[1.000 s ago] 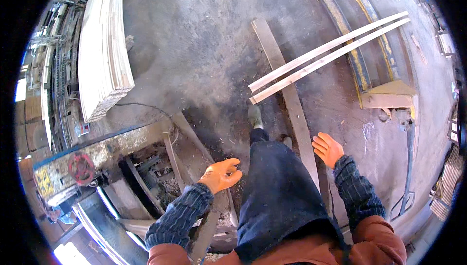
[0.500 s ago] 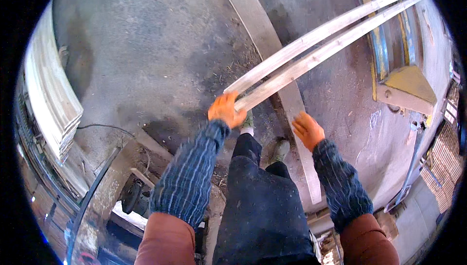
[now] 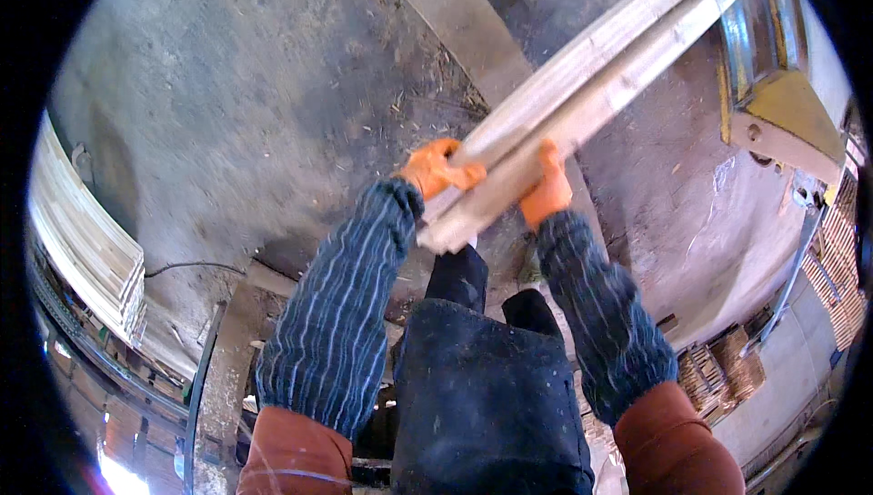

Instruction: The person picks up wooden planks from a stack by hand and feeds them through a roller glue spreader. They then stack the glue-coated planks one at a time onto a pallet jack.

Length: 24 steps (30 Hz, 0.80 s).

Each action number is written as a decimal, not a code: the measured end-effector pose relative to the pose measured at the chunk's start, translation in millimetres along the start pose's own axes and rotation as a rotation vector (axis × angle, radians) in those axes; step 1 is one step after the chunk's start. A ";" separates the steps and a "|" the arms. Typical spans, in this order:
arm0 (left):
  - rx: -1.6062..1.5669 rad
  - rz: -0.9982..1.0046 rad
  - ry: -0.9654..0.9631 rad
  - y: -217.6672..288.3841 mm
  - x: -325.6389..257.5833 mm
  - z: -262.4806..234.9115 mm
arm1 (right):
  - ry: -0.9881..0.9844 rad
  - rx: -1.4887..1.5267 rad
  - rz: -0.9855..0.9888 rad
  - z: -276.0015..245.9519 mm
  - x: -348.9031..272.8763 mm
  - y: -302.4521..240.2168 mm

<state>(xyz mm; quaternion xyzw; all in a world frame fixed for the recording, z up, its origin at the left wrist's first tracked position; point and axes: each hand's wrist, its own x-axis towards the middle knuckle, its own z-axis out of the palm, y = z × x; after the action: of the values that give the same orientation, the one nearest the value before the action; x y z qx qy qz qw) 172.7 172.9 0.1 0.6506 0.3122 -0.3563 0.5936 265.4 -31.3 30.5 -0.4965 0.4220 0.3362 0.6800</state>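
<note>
Two long, pale wooden boards (image 3: 605,86) lie side by side and run from in front of me toward the far right. My left hand (image 3: 439,170), in an orange glove, grips them near their close ends, with its fingers over the left board. On the other side, my right hand (image 3: 547,190), also gloved in orange, holds against the outer edge of the right board. Some of its fingers are hidden by the wood. The boards' near ends reach over my feet, just above the dark apron (image 3: 491,395).
A stack of pale boards (image 3: 86,240) is at the left, with a dark cable (image 3: 195,266) beside it. A flat strip (image 3: 455,4) crosses the scrap-littered floor under the boards. Blue and yellow rails end in a yellow-topped block (image 3: 791,127) at right.
The boards have come up and closer to me, their near ends now over my feet. My left hand has moved up along them, and my right hand has gone from empty to holding them.
</note>
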 end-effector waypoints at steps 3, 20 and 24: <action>-0.194 0.024 -0.129 33.5 -34.5 7.8 | -0.030 -0.149 -0.158 -26.8 -66.9 -29.4; -0.926 -0.044 -0.173 167.3 -191.6 91.6 | -0.207 0.027 -0.108 16.1 -219.4 -119.6; -0.574 0.252 -0.188 303.6 -208.8 64.4 | -0.151 0.108 -0.242 13.0 -288.5 -74.1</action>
<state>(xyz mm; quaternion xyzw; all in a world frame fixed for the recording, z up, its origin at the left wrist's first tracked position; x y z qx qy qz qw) 303.4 81.8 338.6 0.4543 0.2608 -0.2360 0.8185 212.9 -50.7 323.4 -0.4800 0.3241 0.2649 0.7710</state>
